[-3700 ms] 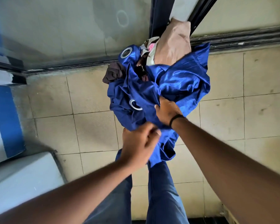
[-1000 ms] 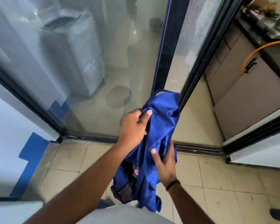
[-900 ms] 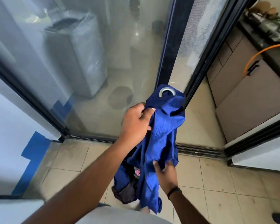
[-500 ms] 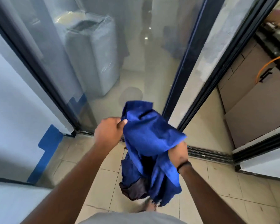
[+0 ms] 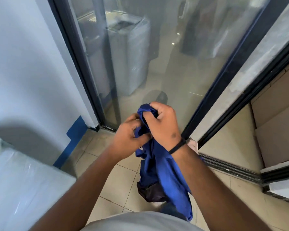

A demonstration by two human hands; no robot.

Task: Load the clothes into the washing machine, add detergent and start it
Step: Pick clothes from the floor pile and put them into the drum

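Now both hands, left hand (image 5: 129,137) and right hand (image 5: 163,125), bunched atop the seemingly gathered blue bundle (image 5: 163,174).

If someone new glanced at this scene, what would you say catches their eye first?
The bright blue cloth bundle at centre, gripped at its gathered top by the right hand and left hand, with a dark garment showing at the bottom. Behind it, the glass sliding door shows a hazy grey machine wrapped in plastic, upper centre.

Bright daylight, hazy glass reflections, wide-angle bending at edges
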